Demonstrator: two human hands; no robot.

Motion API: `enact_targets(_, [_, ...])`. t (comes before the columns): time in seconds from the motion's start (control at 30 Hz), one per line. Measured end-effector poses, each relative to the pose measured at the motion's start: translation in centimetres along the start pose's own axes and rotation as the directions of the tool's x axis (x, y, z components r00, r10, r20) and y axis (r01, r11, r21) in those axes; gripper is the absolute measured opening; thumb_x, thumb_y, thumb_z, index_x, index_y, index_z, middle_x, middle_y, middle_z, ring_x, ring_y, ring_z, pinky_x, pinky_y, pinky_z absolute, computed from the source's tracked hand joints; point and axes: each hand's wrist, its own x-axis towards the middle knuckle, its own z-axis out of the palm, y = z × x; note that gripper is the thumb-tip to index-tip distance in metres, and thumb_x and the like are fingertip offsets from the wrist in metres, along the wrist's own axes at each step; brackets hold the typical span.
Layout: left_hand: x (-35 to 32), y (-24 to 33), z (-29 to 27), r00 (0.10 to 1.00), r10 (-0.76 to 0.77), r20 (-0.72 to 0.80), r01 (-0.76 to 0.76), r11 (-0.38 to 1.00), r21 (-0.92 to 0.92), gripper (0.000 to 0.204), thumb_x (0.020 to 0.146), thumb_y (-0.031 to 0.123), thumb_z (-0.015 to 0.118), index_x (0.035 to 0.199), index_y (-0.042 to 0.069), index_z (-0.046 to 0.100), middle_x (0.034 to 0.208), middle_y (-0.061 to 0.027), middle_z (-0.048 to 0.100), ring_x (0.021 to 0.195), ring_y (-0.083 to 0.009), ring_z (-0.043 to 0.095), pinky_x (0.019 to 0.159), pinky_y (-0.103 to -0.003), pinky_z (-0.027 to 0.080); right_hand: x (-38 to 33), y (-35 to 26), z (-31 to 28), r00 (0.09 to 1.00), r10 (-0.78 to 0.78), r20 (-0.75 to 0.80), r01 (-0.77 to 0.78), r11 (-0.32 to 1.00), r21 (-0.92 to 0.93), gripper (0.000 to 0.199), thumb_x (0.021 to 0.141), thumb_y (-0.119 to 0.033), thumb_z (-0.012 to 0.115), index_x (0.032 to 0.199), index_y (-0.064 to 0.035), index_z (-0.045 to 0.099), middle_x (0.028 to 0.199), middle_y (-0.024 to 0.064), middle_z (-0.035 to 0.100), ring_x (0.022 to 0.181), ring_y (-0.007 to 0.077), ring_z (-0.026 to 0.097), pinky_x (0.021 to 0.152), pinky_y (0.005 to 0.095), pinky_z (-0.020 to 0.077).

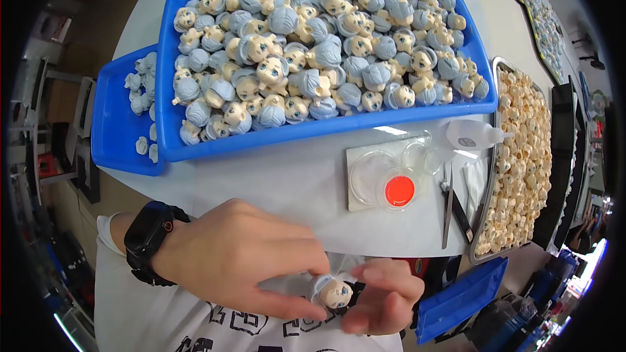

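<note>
A small doll head [337, 293] with blue-grey hair and painted blue eyes is between my two hands, close in front of my white printed shirt. My left hand [238, 261], wearing a black watch [152, 238], reaches in from the left. Its thumb and forefinger close around the hair side of the head. On the face side is my right hand [388, 293], its fingers curved and thumb apart, with nothing visible in its grasp. Whether its fingertips touch the head is hard to see.
A big blue bin [326, 124] of similar heads fills the far table. A smaller blue tray [117, 124] holds hair pieces. A red-filled cup [400, 191], squeeze bottle [473, 135], tweezers [448, 212] and black-handled knife [462, 218] lie nearer. Right, a metal tray [484, 234] holds skin-coloured parts.
</note>
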Motion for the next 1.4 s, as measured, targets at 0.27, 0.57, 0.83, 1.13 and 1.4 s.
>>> enact_targets(0.27, [-0.3, -0.6, 0.9, 0.998, 0.025, 0.057, -0.025, 1.0, 0.0, 0.03, 0.068, 0.026, 0.078, 0.085, 0.008, 0.062, 0.059, 0.0008, 0.049, 0.046, -0.0154, 0.05, 0.039, -0.027, 0.035, 1.1, 1.0, -1.2, 0.942, -0.23, 0.246, 0.235, 0.972, 0.007, 0.017, 0.076, -0.013, 0.069, 0.086, -0.0088, 0.057, 0.086, 0.0079, 0.05, 0.062, 0.0166, 0.049, 0.046, 0.0229, 0.0372])
enact_targets(0.57, [0.2, -1.1, 1.9, 0.992, 0.088, 0.085, -0.076, 0.988, -0.132, 0.03, 0.069, 0.026, 0.077, 0.088, 0.007, 0.064, 0.061, 0.0006, 0.051, 0.048, -0.0157, 0.051, 0.04, -0.027, 0.036, 0.9, 0.6, -1.1, 0.985, -0.17, -0.02, 0.17, 0.985, 0.026, 0.018, 0.078, -0.015, 0.067, 0.087, -0.0053, 0.054, 0.083, 0.01, 0.053, 0.062, 0.0185, 0.052, 0.046, 0.024, 0.0395])
enact_targets(0.83, [0.2, -1.2, 1.8, 0.993, 0.089, 0.075, -0.081, 0.992, -0.099, 0.03, 0.069, 0.026, 0.077, 0.088, 0.006, 0.063, 0.061, 0.0002, 0.051, 0.048, -0.0166, 0.051, 0.039, -0.027, 0.036, 0.8, 0.9, -1.0, 0.968, -0.193, 0.163, 0.197, 0.98, -0.013, 0.026, 0.08, -0.03, 0.066, 0.091, -0.0074, 0.056, 0.087, 0.0062, 0.048, 0.066, 0.017, 0.048, 0.05, 0.0229, 0.0419])
enact_targets(1.13, [0.0, -1.5, 2.1, 0.994, 0.106, 0.035, -0.103, 0.991, -0.086, 0.031, 0.068, 0.027, 0.077, 0.087, 0.007, 0.064, 0.06, 0.0009, 0.052, 0.047, -0.0144, 0.051, 0.039, -0.026, 0.035, 1.5, -0.3, -0.7, 0.996, -0.074, 0.039, 0.074, 0.997, 0.014, 0.019, 0.073, -0.013, 0.07, 0.082, -0.0044, 0.056, 0.078, 0.0088, 0.056, 0.064, 0.02, 0.053, 0.049, 0.0248, 0.0439])
enact_targets(1.4, [0.0, -1.5, 2.2, 0.993, 0.117, 0.027, -0.116, 0.992, -0.039, 0.032, 0.066, 0.027, 0.078, 0.085, 0.007, 0.064, 0.06, 0.0009, 0.051, 0.047, -0.015, 0.051, 0.039, -0.026, 0.035, 0.7, 0.8, 0.2, 0.993, -0.118, 0.028, 0.121, 0.988, -0.099, 0.025, 0.081, -0.032, 0.065, 0.091, -0.0098, 0.057, 0.08, 0.0046, 0.052, 0.067, 0.0165, 0.048, 0.05, 0.0228, 0.0409])
